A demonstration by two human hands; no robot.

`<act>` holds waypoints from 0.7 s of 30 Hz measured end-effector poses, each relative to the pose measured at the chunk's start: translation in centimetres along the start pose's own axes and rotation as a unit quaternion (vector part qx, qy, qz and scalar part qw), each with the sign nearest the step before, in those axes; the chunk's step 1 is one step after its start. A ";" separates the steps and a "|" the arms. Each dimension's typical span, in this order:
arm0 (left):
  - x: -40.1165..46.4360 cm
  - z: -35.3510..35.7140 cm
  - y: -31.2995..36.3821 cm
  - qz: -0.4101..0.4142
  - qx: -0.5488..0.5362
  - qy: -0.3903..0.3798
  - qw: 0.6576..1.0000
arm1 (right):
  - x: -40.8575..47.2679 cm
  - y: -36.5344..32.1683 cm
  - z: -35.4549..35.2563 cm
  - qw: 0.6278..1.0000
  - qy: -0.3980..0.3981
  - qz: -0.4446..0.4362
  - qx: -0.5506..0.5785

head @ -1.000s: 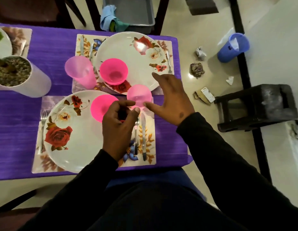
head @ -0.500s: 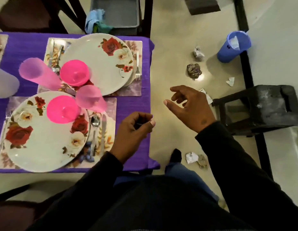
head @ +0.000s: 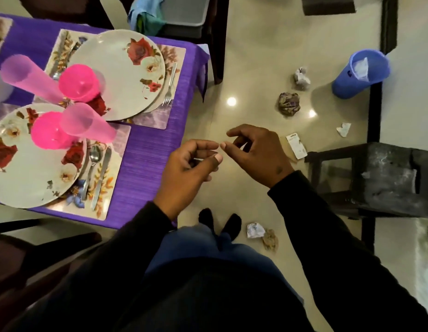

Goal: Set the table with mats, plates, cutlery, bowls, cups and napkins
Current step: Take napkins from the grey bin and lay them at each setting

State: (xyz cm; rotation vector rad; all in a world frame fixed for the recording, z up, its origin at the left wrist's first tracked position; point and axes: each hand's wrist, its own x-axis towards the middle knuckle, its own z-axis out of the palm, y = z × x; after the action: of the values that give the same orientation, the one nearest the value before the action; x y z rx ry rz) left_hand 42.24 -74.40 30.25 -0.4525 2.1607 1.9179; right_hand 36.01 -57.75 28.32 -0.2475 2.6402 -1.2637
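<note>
Compared to half a second back, both hands are being brought together off the bench edge, over the floor. Left hand (head: 189, 164) is loosely curled, nothing held; right hand (head: 258, 154) likewise, fingertips nearly meeting. Plates (head: 121, 75), cups (head: 88, 123) are sitting on the bench (head: 145, 154), left.

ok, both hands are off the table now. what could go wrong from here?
1. The tall pink cup stands close against the pink bowl and spoon; a reach back in could tip it.
2. Crumpled paper lies by the feet; a slip or trip seems possible.
3. No napkins are visible at either plate, so that step may get missed.
</note>
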 end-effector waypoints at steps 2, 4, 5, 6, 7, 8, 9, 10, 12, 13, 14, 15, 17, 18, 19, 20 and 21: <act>0.4 0.1 -0.2 -0.010 0.002 0.011 1.000 | 0.8 -0.1 -0.8 1.000 -0.007 -0.008 -0.004; 1.2 0.3 -0.2 -0.024 -0.007 0.025 0.999 | 1.7 -0.1 -2.3 1.000 0.001 -0.017 0.005; 1.8 0.7 -0.1 -0.029 -0.013 0.031 0.999 | 2.3 -0.1 -3.1 1.000 0.004 -0.022 0.007; 2.4 1.1 0.1 -0.033 -0.019 0.037 0.999 | 3.0 0.0 -3.9 1.000 0.001 -0.028 0.005; 3.0 1.5 0.3 -0.034 -0.025 0.046 0.998 | 3.8 0.1 -4.6 1.000 -0.003 -0.031 0.002; 3.9 2.1 0.8 -0.028 -0.033 0.060 0.997 | 4.9 0.1 -5.3 0.999 -0.008 -0.034 -0.003; 4.8 2.6 1.4 -0.019 -0.042 0.075 0.996 | 6.0 0.2 -6.0 0.999 -0.011 -0.038 -0.009; 6.0 3.2 2.1 -0.005 -0.050 0.088 0.995 | 7.5 0.2 -6.8 0.999 -0.011 -0.043 -0.014; 8.6 4.1 3.3 0.010 -0.062 0.100 0.993 | 10.2 0.2 -8.1 0.998 -0.006 -0.058 -0.017; 10.5 4.5 4.0 0.014 -0.071 0.102 0.992 | 12.0 0.3 -8.9 0.998 -0.005 -0.064 -0.014; 12.4 4.9 4.6 0.016 -0.077 0.100 0.992 | 13.5 0.4 -9.6 0.998 -0.007 -0.068 -0.011; 14.6 5.2 5.4 0.018 -0.083 0.094 0.992 | 15.3 0.4 -10.4 0.998 -0.010 -0.069 -0.010; 18.8 5.9 7.1 0.012 -0.083 0.079 0.993 | 18.3 0.7 -12.0 0.997 -0.026 -0.071 -0.024; 21.1 6.2 8.1 0.004 -0.082 0.073 0.994 | 19.9 0.7 -13.0 0.996 -0.036 -0.070 -0.032; 23.0 6.6 8.9 -0.004 -0.080 0.067 0.995 | 21.2 0.8 -13.9 0.996 -0.043 -0.070 -0.034; 25.2 7.1 9.8 -0.005 -0.077 0.055 0.996 | 22.7 1.0 -15.0 0.996 -0.042 -0.072 -0.031; 27.2 7.7 10.6 -0.004 -0.073 0.036 0.997 | 24.1 1.1 -15.9 0.996 -0.035 -0.074 -0.029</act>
State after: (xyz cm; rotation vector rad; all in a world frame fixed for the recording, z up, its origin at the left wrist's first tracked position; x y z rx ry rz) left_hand 12.78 -68.01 29.33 -0.5639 2.0674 2.0943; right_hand 8.62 -50.88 34.56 -0.4961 2.6428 -1.1980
